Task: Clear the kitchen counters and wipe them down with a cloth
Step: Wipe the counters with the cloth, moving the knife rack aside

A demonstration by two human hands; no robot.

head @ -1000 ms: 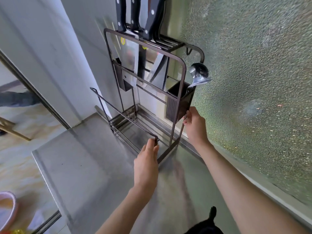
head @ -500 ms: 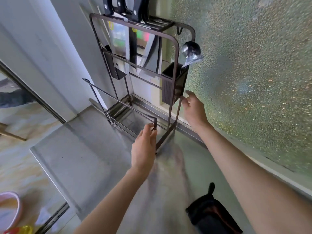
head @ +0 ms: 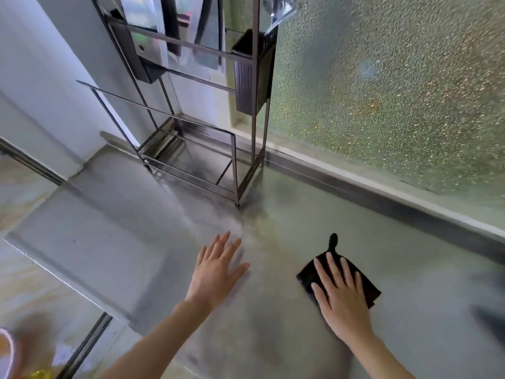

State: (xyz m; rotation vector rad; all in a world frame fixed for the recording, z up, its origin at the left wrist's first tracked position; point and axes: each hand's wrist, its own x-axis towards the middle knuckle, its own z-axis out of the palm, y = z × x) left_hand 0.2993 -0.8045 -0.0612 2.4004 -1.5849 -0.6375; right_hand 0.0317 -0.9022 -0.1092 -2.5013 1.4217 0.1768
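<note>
A black cloth (head: 304,279) lies on the steel counter (head: 109,242), right of centre. My right hand (head: 341,299) rests flat on top of it, fingers spread, covering most of it. My left hand (head: 216,272) hovers open, palm down, just above the bare counter to the cloth's left. A dark wire rack (head: 235,162) stands in the far corner, apart from both hands. Knives (head: 169,28) hang in its upper part and a black utensil cup (head: 247,86) is fixed to its right post.
Pebbled window glass (head: 382,91) and a metal sill (head: 382,198) run along the counter's right side. The counter's front edge (head: 68,283) drops to the floor at left, where a pink basin (head: 5,348) sits. A blurred dark object (head: 489,315) shows at the right edge.
Both hands let go of the rack and drew back toward me. The right hand came down onto the black cloth, and the left hand opened over the counter.
</note>
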